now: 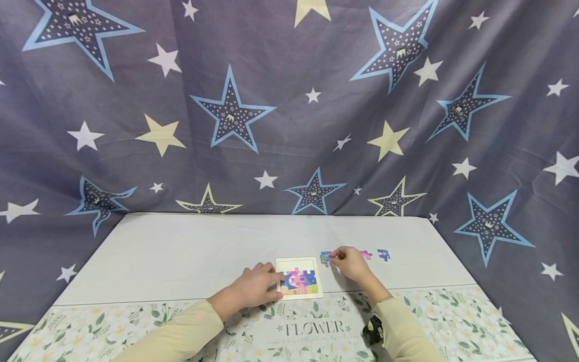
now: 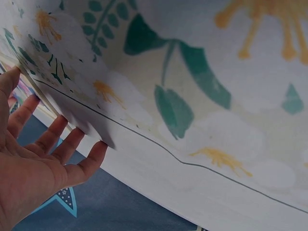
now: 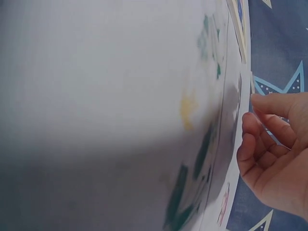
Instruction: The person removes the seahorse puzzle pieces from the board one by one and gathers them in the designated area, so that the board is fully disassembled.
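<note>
We see a small blue-and-green jigsaw piece (image 1: 325, 257) at the fingertips of the right hand (image 1: 352, 263), whose thumb and forefinger pinch its right edge. Near it, on the left, is a square cream puzzle frame (image 1: 319, 277), partly filled with joined multicolour pieces (image 1: 299, 282). The left hand (image 1: 258, 285) touches the frame's left side, its fingers loosely spread. Beyond the right hand, one pink jigsaw piece (image 1: 366, 255) and one blue jigsaw piece (image 1: 383, 255) lie on the white tabletop (image 1: 181, 256).

The head view is bright, while the 2 wrist views are dimmer, shadowed and partly blurred.
</note>
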A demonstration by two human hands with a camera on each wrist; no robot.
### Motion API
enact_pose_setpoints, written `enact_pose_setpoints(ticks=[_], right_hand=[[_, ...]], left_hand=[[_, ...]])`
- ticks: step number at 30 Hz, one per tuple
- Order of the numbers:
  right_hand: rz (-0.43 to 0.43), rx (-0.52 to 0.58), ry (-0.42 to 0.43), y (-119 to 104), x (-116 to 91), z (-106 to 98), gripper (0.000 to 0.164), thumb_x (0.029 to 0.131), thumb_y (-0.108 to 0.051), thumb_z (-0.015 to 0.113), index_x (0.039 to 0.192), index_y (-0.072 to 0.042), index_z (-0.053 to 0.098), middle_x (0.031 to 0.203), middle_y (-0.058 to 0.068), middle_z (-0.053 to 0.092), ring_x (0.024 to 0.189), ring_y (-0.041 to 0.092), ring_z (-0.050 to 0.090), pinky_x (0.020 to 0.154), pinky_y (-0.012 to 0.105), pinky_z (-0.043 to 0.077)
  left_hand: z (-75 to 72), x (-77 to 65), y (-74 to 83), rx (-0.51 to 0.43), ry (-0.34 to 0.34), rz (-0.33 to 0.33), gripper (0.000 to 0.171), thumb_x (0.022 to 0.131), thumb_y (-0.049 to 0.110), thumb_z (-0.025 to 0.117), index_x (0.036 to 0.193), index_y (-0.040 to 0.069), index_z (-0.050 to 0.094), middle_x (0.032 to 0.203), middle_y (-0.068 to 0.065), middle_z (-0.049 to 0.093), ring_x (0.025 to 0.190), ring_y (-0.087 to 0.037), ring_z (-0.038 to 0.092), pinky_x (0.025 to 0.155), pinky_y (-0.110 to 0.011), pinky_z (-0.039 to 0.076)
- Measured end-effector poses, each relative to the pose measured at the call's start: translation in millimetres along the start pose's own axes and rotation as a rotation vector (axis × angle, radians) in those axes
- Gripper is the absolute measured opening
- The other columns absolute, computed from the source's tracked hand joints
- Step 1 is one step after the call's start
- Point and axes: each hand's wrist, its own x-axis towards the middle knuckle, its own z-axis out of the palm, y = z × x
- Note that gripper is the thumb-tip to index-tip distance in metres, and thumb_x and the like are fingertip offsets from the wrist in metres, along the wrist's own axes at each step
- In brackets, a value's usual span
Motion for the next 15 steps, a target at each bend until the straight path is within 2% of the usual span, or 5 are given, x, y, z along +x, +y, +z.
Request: enact_pose_setpoints(ticks=[3,9,15], right_hand=[[-0.005,0.010,0.005,2.5,-0.6,-1.7,0.006,0.082,-0.012,0.068,0.084,-0.007,0.068,0.075,0.004,0.059,0.066,0.014,0.049,0.057,0.026,0.040],[0.075,0.008,-0.017,7.8,3.1,-0.4,0.009,0.082,-0.013,0.068,0.089,-0.006,0.068,0.079,0.004,0.061,0.068,0.014,0.051,0.058,0.025,0.041],[0.081,0.008,-0.007,13.2,4.2,-3.3,0.009,0.082,-0.012,0.068,0.089,-0.006,0.068,0.078,0.003,0.062,0.066,0.013,0.051,0.057,0.025,0.041]], left_hand=[[-0.4,0.2,-0.1,0.000,-0.004,0.000,0.046,0.086,0.046,0.061,0.125,0.023,0.060,0.112,-0.003,0.056,0.097,-0.018,0.050,0.085,-0.055,0.043],[-1.7,0.1,0.2,-0.005,-0.007,0.003,0.046,0.086,0.045,0.061,0.125,0.022,0.060,0.112,-0.003,0.056,0.096,-0.018,0.049,0.085,-0.055,0.043],[-2.1,-0.6,1.3,-0.003,-0.003,0.001,0.045,0.086,0.045,0.062,0.125,0.022,0.060,0.111,-0.003,0.056,0.096,-0.018,0.050,0.085,-0.055,0.043]])
